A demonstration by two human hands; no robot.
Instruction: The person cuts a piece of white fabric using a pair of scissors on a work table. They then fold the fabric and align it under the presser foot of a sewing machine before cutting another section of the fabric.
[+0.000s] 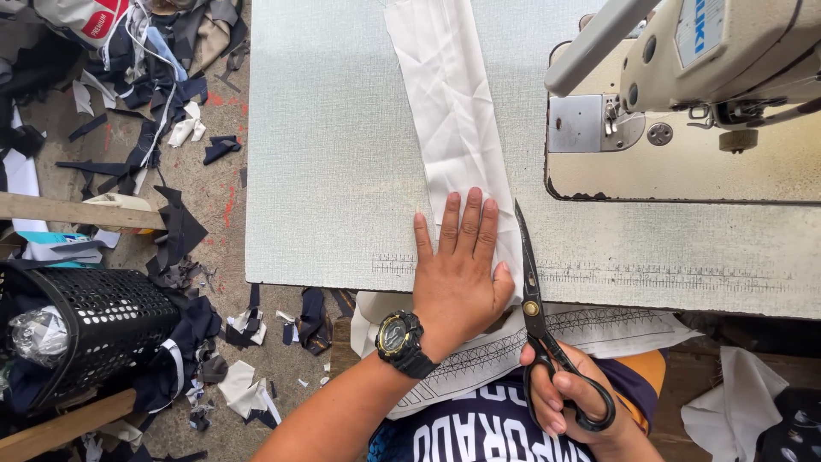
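Table (342,171) pale grey, filling most of the view, printed ruler along the near edge. Sewing machine (684,111) cream, at the far right, well beyond the fingertips, head cut off by the top and right edges. Basket (94,334) black mesh, on the scrap-strewn floor far to the left of the hands, partly cut off by the edge.

Cloth (449,111) white, creased, a long strip lying flat on the table, long axis running away from the body and leaning slightly leftward at the far end; far end cut off at the top edge, near end hidden under the palm and hanging over the table edge toward the lap.

Left hand (457,274) flat on the near end of the cloth, fingers straight, close together, pointing away from the body, pressing down rather than gripping. Watch (398,335) black, on that wrist.

Scissors (539,316) black, just right of the left hand's little finger, long axis nearly parallel to the strip, tips pointing away from the body; blades nearly closed along the strip's right edge. Cannot tell whether the blades are in the cloth.

Right hand (569,398) near the lap, fingers curled through the handle loops, gripping the scissors; lower part hard to make out against the shirt.
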